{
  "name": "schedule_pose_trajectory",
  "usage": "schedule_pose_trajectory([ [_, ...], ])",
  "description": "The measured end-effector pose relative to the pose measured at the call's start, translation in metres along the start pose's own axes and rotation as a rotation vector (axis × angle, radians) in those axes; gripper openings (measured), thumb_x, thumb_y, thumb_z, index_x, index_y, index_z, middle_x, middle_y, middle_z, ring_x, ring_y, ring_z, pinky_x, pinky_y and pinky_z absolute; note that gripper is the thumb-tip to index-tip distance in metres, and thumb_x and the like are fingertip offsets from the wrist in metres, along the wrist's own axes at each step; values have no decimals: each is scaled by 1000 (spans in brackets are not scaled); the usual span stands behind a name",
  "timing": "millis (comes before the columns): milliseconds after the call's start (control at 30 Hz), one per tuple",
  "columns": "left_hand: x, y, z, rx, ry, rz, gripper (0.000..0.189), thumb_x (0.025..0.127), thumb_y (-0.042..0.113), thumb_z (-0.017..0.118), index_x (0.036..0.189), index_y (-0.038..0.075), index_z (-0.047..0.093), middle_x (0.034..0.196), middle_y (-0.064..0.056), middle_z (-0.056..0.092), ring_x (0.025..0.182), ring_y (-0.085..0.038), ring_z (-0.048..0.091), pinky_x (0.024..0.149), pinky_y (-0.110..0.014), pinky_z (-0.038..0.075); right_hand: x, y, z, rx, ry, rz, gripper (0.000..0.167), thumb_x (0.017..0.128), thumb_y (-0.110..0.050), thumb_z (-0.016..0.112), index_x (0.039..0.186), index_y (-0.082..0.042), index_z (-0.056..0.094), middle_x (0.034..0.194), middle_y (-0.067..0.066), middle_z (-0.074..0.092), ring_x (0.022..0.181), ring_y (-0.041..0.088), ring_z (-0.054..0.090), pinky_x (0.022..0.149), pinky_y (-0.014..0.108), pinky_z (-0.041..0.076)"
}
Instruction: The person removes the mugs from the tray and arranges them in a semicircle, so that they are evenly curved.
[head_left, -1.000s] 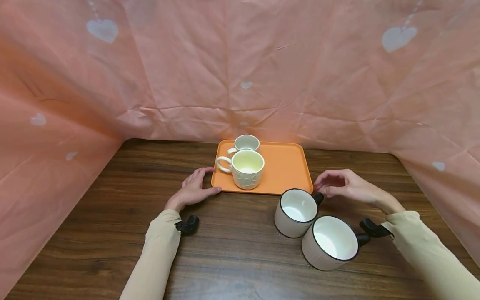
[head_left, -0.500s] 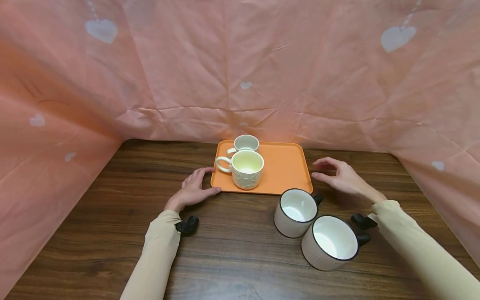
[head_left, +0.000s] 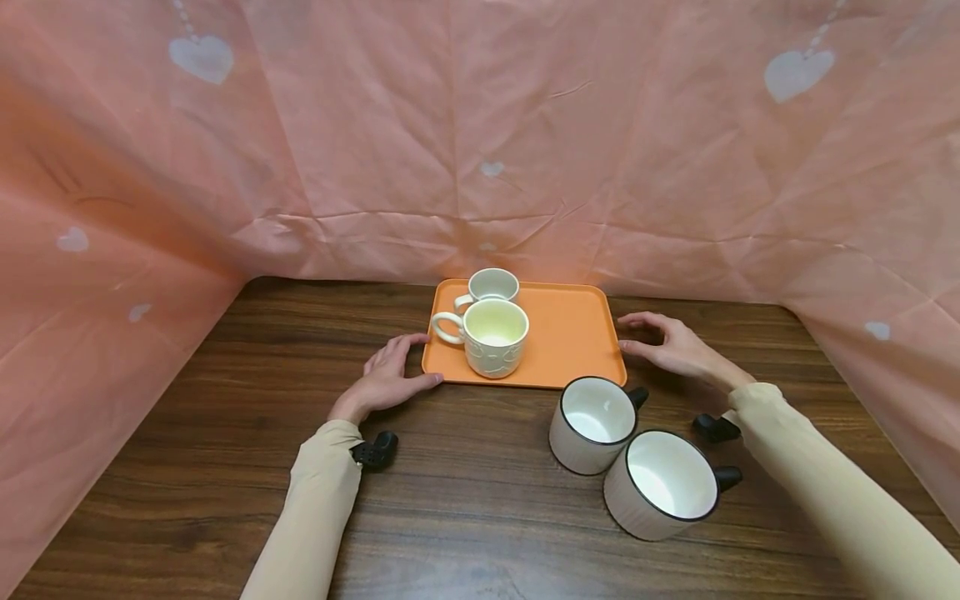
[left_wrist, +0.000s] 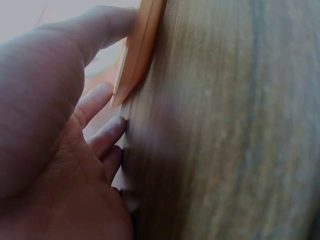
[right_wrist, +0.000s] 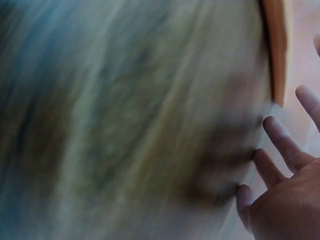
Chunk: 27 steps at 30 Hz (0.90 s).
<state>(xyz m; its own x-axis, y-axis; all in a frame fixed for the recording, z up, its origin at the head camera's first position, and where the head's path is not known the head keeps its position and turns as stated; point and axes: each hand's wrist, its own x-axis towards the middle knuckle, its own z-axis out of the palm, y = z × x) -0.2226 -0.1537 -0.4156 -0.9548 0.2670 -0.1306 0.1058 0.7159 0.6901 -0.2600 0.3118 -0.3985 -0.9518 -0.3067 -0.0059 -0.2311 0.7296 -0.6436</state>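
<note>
Showing wide grips, the left hand [head_left: 386, 379] touches the orange rectangular plastic tray [head_left: 573, 333] near the worktop's [head_left: 465, 517] far edge and the right hand [head_left: 678, 348] sits just beside it.

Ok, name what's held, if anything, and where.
Nothing is held: the left hand touches the tray at its left end; the right hand is beside it.

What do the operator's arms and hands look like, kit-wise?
Human arms in long, plain cream sleeves: left sleeve, right sleeve. The left hand and right hand are bare, no gloves. Each wrist carries a rounded black device: left device, right device. No cables or markings visible on them.
</note>
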Motion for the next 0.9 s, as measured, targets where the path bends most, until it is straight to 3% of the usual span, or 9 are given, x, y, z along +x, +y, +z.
schedule_pose_trajectory([
  [233,-1,1,0,1,-2,-18,74,93,48,69,154,20,37,164,-15,29,153,-45,19,123,-64,10,3,6,0,7,-28,-3,54,98,-37,69,144,-12,55,144,21,54,138,40,44,113,63,32],
  [500,0,1,-1,-1,10,-19,73,92,47,70,153,19,38,162,-17,32,152,-44,22,121,-63,13,4,3,2,-47,-81,16,55,97,-37,70,145,-15,55,150,24,44,142,45,33,109,72,30],
  [667,1,8,-6,-49,84,-19,67,94,42,70,149,14,44,154,-16,45,148,-38,36,119,-64,19,5,2,2,-65,-89,41,56,96,-40,70,146,-19,55,151,23,42,142,46,33,105,75,30],
  [800,3,16,-11,-149,160,-7,64,95,39,70,148,11,46,152,-16,49,143,-35,44,121,-58,29,5,1,2,-93,-87,50,57,96,-42,70,146,-21,54,151,22,42,141,46,36,103,77,30],
  [900,7,20,-12,-234,204,37,61,96,37,70,147,11,47,152,-16,50,143,-35,46,118,-54,37,5,1,2,-99,-89,58,57,96,-43,70,146,-22,54,151,22,42,141,46,36,103,78,30],
])
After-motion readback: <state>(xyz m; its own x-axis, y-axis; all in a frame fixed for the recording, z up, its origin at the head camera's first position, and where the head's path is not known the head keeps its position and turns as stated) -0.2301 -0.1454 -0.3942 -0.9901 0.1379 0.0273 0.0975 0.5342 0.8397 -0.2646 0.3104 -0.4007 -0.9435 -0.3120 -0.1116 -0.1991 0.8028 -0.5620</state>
